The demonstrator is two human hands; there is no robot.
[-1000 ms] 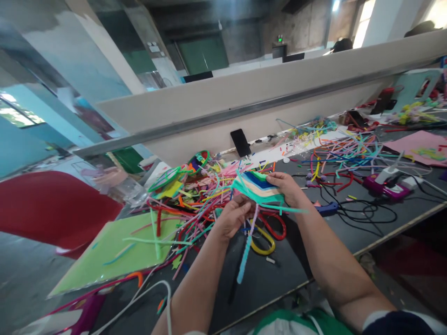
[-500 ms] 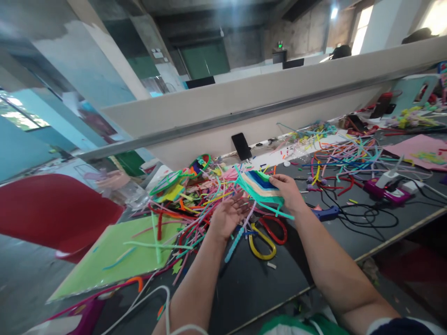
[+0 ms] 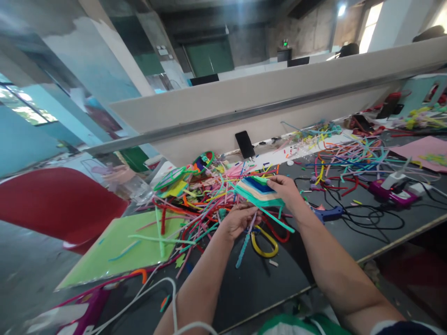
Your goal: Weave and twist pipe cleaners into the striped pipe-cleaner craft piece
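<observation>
My right hand (image 3: pixel 284 190) pinches the upper right edge of a striped pipe-cleaner piece (image 3: pixel 258 193), banded in green, dark blue, cream and teal. A loose teal stem sticks out from its lower edge toward my right forearm. Just under the piece, my left hand (image 3: pixel 240 221) is closed, thumb and fingers together at the top of a lilac pipe cleaner (image 3: pixel 252 222) with a twisted light-blue end. My fingers partly hide that spot. Below lie scissors with a yellow handle loop (image 3: pixel 265 253) and a red one; their blades are covered.
Many loose pipe cleaners (image 3: pixel 206 209) are heaped behind my left hand. A green sheet (image 3: pixel 129 242) lies at left, near a red chair (image 3: pixel 63 204). A phone (image 3: pixel 245 144) leans on the partition. At right are a blue-handled tool (image 3: pixel 328 213), black cable and a purple power strip (image 3: pixel 394 193).
My left hand has gone from open, palm up, to closed under the striped piece, moving slightly right. The piece has tilted a little, still in my right hand. The view has shifted slightly.
</observation>
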